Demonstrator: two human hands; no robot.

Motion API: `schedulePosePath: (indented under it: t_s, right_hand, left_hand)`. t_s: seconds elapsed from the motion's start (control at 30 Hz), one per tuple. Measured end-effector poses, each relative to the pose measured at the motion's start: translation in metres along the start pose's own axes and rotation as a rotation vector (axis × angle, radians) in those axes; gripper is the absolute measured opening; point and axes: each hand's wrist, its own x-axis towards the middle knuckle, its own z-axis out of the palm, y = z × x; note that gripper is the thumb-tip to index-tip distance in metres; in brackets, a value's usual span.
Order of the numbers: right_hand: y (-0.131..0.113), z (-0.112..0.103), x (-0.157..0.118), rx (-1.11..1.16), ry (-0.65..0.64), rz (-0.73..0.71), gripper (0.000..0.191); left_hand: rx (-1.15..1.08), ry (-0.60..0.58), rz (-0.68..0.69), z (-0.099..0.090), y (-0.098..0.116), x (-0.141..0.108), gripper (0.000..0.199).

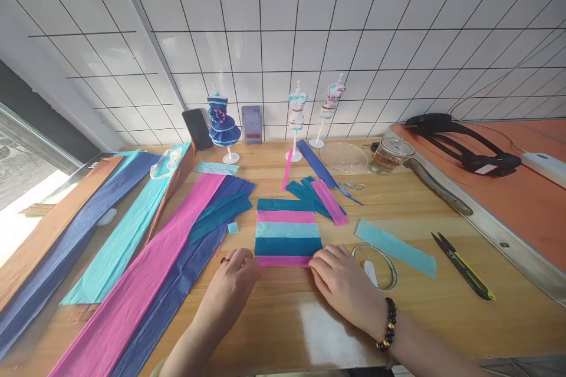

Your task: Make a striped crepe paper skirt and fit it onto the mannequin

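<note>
The striped panel (pixel 287 230) lay flat on the wooden table (pixel 274 324), straight in front of you, with teal, pink and pale blue bands running crosswise. It looked thin, light and soft, probably paper or crepe-like cloth, so it seemed apt to crease or tear under a hard pull and to skid if brushed. Its near corners looked like the best places to take hold, lightly and with both sides level. Your left hand (pixel 237 271) was at the panel's near left corner and your right hand (pixel 339 278) at its near right corner, fingers drawn together over the pink edge band (pixel 283 261). Whether they pinched it or only pressed it down, you could not have told from this view.

Nearer you than the panel, bare wood ran to the table's front edge, the roomiest way to move. Left of the panel, room was tighter: a small pale square (pixel 233 228) lay near it, with a long pink strip (pixel 186 212) beyond. Just past its far right corner lay a short pink piece (pixel 329 202). Right of the panel, a tape roll (pixel 395 274) sat close by your hand, a pale blue strip (pixel 398 248) behind it and the snips (pixel 464 268) farther out, blades pointing away from you.
</note>
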Motion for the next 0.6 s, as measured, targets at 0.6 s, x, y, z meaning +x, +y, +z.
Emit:
schedulePosePath:
  t_s: [0.6]
  right_hand:
    - [-0.032,0.015,0.036,-0.23,-0.022,-0.299,0.033]
  left_hand:
    - [-0.131,0.005,-0.036,-0.001,-0.009,0.016,0.021]
